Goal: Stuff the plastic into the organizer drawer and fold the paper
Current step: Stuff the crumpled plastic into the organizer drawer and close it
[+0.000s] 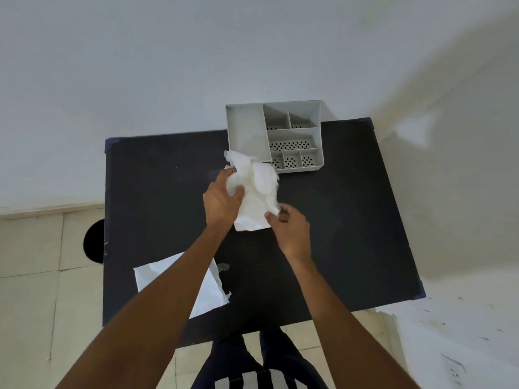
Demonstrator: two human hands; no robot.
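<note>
A crumpled sheet of translucent white plastic point(257, 189) is held above the middle of the black table point(351, 220). My left hand point(222, 200) grips its left side, fingers closed into the bunch. At the plastic's lower right corner, my right hand point(290, 226) pinches the edge. A grey organizer point(276, 137) with several open compartments stands just beyond the plastic at the table's far edge. White paper point(206, 289) lies flat at the table's near left, partly hidden under my left forearm.
The table stands against a white wall, with tiled floor to the left and in front. A dark round object point(95, 242) sits on the floor beside the table's left edge. My legs are below the near edge.
</note>
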